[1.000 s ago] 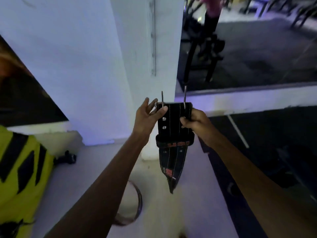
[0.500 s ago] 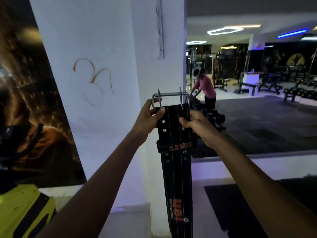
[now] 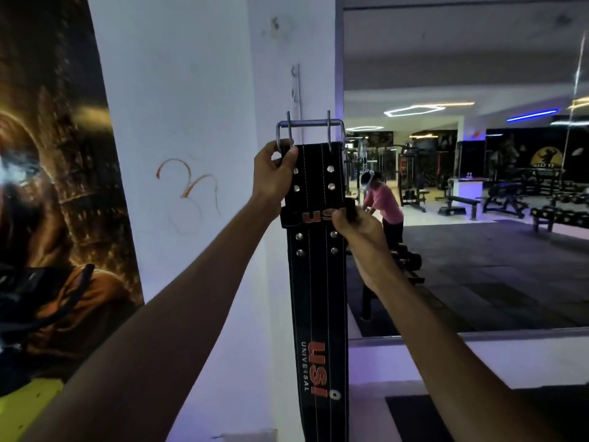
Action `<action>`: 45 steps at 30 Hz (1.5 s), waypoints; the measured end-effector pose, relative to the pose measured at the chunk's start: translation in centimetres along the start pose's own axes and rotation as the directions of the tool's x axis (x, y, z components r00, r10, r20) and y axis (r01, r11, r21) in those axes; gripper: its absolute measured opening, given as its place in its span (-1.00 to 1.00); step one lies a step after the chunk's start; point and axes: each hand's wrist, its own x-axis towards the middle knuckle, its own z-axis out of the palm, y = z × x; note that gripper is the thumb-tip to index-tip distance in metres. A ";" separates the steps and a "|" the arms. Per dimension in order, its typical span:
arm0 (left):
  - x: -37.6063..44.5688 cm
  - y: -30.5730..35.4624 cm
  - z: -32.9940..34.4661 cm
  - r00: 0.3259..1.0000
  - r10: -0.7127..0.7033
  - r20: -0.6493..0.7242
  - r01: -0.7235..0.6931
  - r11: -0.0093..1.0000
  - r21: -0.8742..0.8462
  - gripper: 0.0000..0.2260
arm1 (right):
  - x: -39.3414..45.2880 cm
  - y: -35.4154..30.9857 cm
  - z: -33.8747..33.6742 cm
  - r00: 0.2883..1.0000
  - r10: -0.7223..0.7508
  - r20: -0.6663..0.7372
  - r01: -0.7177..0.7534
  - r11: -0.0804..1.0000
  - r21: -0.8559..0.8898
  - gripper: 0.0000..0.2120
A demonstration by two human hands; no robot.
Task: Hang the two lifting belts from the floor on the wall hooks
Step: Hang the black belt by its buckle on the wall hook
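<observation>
**Black lifting belt held upright against the white pillar**

A smooth white painted pillar (image 3: 191, 122) is filling the upper middle of the frame, carrying a faint orange scrawl on its left face. A dark glossy poster in amber and brown tones (image 3: 54, 202) is covering the left edge of the frame. On the right, a large wall mirror (image 3: 478, 74) is showing a dim gym hall with benches, racks and a person in a pink top bending over.

In the centre of the frame, a long black stitched leather lifting belt (image 3: 318, 298) is hanging straight down, its flat strap running out of the lower edge. White stitch lines are running along its length, round metal rivets are sitting in pairs near the top, and orange "USI" lettering with white "UNIVERSAL" is showing lower down. A rectangular silver steel double-prong buckle (image 3: 310, 126) is standing at its top end, both prongs pointing up.

A thin vertical metal hook strip (image 3: 297, 87) is sitting on the pillar just above the buckle; whether they are touching cannot be told.

The left hand (image 3: 274, 177) is clenching the belt's upper left edge and the buckle's lower corner. The right hand (image 3: 357, 231) is pinching the black loop on the belt's right side, at centre frame.
</observation>
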 end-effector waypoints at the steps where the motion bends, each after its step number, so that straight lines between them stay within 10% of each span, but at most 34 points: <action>1: 0.3 0.4 0.0 1.000 0.000 -0.011 0.000 1.000 -0.011 -0.89 | -0.4 0.4 0.2 1.000 0.004 0.015 -0.004 1.000 -0.022 -0.85; 13: 2.4 2.0 -1.0 0.998 0.013 -0.057 -0.013 1.000 0.000 -0.92 | -11.7 12.4 -0.9 0.913 0.392 0.115 -0.361 0.906 -0.218 -0.69; 21: 2.7 0.7 -1.0 0.998 -0.017 -0.057 0.016 1.000 -0.021 -0.93 | -0.9 3.1 1.7 0.992 0.124 0.028 -0.121 0.990 -0.077 -0.89; 30: 3.7 0.6 -1.4 0.997 -0.019 -0.078 0.019 1.000 -0.011 -0.85 | -12.3 14.4 -1.4 0.895 0.433 0.105 -0.400 0.885 -0.238 -0.60; 37: 3.2 -0.2 -1.9 0.999 0.002 -0.050 -0.003 1.000 -0.022 -0.94 | 1.3 1.6 -0.4 0.981 0.188 -0.038 -0.187 0.982 0.029 -0.59; 45: 1.8 -0.2 -1.3 0.997 0.059 0.041 -0.060 0.998 0.011 -0.86 | 8.5 -7.3 5.3 0.990 -0.001 -0.139 -0.013 0.995 -0.103 -0.76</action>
